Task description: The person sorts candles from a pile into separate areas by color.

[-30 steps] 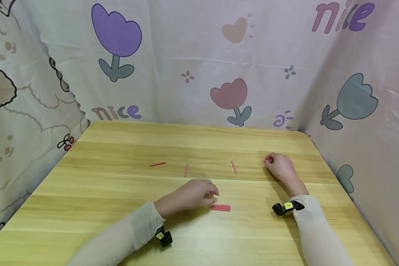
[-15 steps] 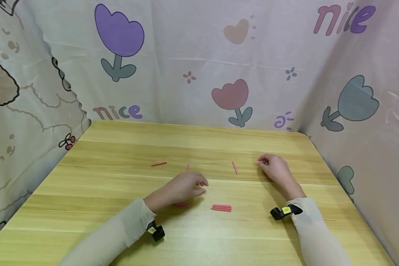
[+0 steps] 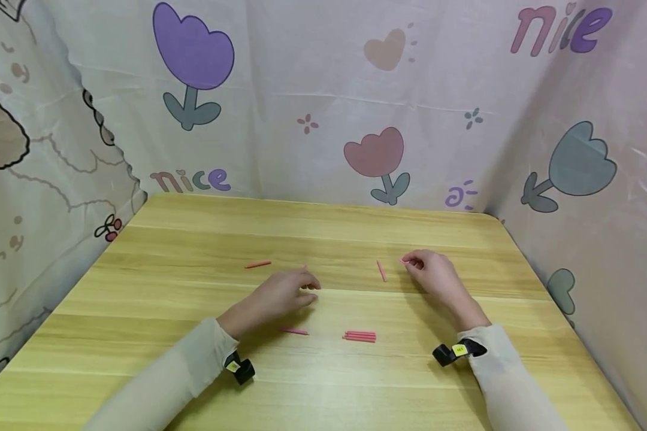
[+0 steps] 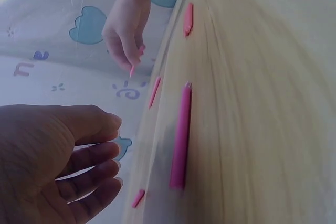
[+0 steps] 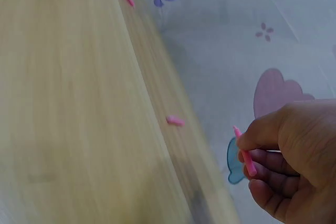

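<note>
In the right wrist view, a thin pink candle [image 5: 247, 156] with a narrow tip is pinched between thumb and fingers of my right hand [image 3: 434, 275], held above the far right of the table. My left hand [image 3: 277, 296] hovers left of centre, its fingers loosely bent and nothing between them. Below it lies one pink candle [image 3: 295, 331], seen larger in the left wrist view. A small stack of pink candles [image 3: 359, 336] lies to the right of that. Single candles rest farther back: a reddish one [image 3: 257, 264] and a pink one [image 3: 381, 271]. Another is mostly hidden behind my left hand.
The wooden table [image 3: 323, 383] runs back to a patterned curtain [image 3: 280, 72] printed with flowers. The curtain also encloses the left and right sides.
My left hand has moved left and back from beside the stack, and a single candle now shows below it. My right hand has shifted left with its candle, toward the upright-lying one.
</note>
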{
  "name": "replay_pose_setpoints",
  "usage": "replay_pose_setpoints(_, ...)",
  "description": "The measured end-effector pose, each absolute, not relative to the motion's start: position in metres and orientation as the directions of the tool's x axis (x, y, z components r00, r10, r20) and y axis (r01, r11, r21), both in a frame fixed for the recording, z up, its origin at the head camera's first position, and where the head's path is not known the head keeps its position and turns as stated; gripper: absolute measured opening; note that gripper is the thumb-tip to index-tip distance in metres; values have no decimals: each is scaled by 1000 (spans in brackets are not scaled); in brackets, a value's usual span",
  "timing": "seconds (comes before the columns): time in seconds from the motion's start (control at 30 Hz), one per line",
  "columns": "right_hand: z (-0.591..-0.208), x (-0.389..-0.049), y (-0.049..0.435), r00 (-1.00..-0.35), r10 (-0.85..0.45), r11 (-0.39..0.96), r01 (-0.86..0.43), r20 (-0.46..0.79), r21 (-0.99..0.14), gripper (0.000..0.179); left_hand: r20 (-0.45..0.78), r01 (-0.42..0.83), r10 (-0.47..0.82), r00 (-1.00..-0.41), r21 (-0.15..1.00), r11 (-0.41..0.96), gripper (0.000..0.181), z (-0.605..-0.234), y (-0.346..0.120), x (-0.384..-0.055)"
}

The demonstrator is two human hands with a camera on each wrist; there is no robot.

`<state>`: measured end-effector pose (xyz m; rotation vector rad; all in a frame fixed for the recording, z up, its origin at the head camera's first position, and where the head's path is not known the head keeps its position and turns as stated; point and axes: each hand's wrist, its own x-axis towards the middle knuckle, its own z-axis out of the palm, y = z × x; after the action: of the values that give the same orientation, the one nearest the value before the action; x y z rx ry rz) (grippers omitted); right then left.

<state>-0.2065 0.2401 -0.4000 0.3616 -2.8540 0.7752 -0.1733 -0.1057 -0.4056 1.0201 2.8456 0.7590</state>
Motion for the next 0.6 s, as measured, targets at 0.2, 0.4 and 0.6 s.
replay_pose_setpoints(0.2, -393, -200, 225, -948, -214, 808, -307, 236, -503, 16, 138, 570, 577, -805, 447, 690, 20, -404, -116, -177)
replay_pose_setpoints(0.4, -389, -193, 211, -928, -261, 783, -364, 265, -504, 14, 143, 533, 535, -833, 468, 705, 18, -406, -128, -181)
replay_pose_setpoints(0.6, -388, -187, 197, -920, -299, 756, -391, 255, -524, 14, 197, 559, 530, -825, 424, 712, 18, -408, -139, -186)
